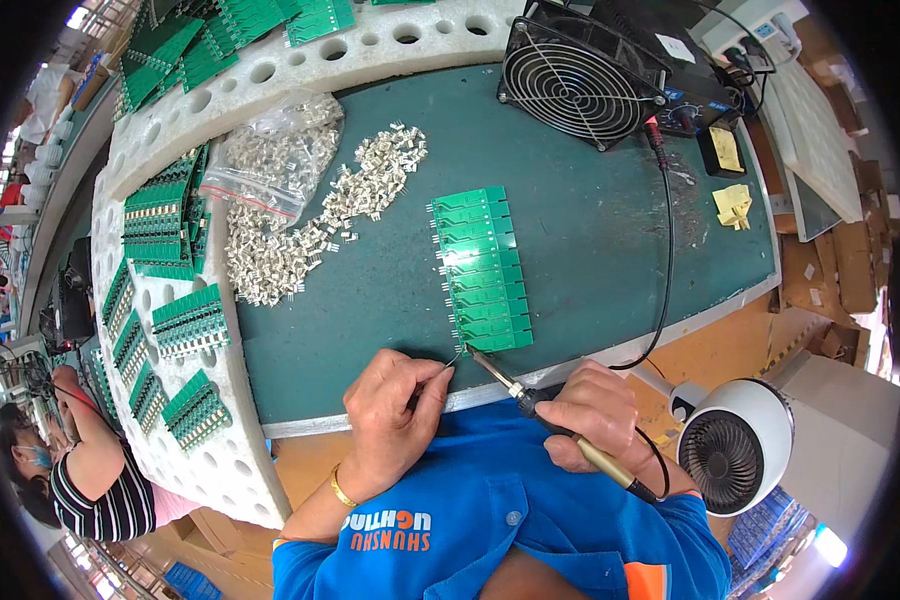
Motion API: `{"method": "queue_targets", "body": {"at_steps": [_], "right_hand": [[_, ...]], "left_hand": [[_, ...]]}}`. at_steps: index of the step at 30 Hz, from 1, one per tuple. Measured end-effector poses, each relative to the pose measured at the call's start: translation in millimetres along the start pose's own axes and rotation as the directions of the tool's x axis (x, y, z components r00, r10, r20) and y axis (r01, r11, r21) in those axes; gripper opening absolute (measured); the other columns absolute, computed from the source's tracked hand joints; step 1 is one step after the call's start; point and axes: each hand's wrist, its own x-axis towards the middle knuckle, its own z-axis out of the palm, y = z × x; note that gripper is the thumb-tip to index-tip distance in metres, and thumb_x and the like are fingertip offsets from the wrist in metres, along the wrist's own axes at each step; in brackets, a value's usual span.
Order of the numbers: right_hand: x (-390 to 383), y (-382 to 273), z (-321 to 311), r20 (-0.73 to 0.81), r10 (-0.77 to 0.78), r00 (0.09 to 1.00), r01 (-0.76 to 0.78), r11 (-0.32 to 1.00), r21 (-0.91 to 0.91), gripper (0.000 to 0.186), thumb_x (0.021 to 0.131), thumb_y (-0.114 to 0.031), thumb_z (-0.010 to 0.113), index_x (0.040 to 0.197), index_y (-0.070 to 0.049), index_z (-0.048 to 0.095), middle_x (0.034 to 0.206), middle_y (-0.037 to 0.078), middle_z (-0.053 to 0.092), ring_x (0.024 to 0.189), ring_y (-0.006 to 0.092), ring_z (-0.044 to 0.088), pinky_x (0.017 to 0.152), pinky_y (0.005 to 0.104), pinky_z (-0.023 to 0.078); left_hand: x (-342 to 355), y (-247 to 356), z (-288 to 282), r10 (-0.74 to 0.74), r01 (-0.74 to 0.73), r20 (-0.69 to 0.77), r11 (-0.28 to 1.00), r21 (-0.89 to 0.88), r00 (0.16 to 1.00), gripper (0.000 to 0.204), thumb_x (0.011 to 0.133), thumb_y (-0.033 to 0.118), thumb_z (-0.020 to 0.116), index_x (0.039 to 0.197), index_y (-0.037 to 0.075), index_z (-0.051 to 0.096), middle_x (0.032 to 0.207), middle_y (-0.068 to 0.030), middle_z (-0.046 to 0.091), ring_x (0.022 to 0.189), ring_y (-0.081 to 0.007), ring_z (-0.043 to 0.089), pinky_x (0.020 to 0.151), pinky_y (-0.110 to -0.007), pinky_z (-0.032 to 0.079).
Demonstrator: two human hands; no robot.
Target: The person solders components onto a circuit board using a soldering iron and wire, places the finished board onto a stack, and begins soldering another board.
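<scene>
A green circuit board panel (485,270), divided into several strips, lies on the dark green work mat (590,230). Small white parts line its left edge. My right hand (592,412) grips a soldering iron (602,460), its tip meeting the panel's near left corner. Thin solder wire (453,361) is pinched between the thumb and fingers of my left hand (395,410), its end close to the iron's tip. Whether wire and tip touch is too small to tell. To the left lie loose white connectors (270,255), beside a clear zip bag (285,150) of more.
White foam boards with holes (245,455) border the left and far sides, carrying several green boards (190,320). A black fan (580,85) and a soldering station (692,112) stand far right, near yellow sponges (733,206). The iron's cable (670,260) crosses the mat. A white fan (735,445) is lower right; another person (90,470) sits left.
</scene>
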Motion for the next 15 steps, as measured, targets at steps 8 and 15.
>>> {"method": "queue_targets", "body": {"at_steps": [8, 15], "right_hand": [[1.2, -2.5, -0.2, 0.007, 0.015, 1.0, -0.015, 1.0, 0.002, 0.029, 0.083, -0.027, 0.074, 0.102, -0.006, 0.066, 0.067, 0.002, 0.06, 0.054, 0.0192, 0.056, 0.051, 0.0317, 0.042], [1.9, -3.4, -0.1, 0.017, 0.012, 1.0, -0.012, 1.0, -0.009, 0.029, 0.084, -0.027, 0.074, 0.101, -0.006, 0.066, 0.067, 0.002, 0.06, 0.055, 0.0193, 0.056, 0.052, 0.0318, 0.042]], "left_hand": [[1.3, 2.1, 4.0, 0.009, -0.009, 0.001, 1.0, 0.015, 1.0, 0.012, 0.074, -0.003, 0.076, 0.08, 0.004, 0.068, 0.068, -0.0076, 0.058, 0.053, -0.0184, 0.056, 0.047, -0.03, 0.043], [1.5, 3.4, 3.5, -0.008, 0.008, 0.024, 1.0, 0.014, 1.0, 0.012, 0.073, -0.003, 0.076, 0.078, 0.004, 0.068, 0.067, -0.0072, 0.058, 0.052, -0.018, 0.056, 0.046, -0.03, 0.043]]}}
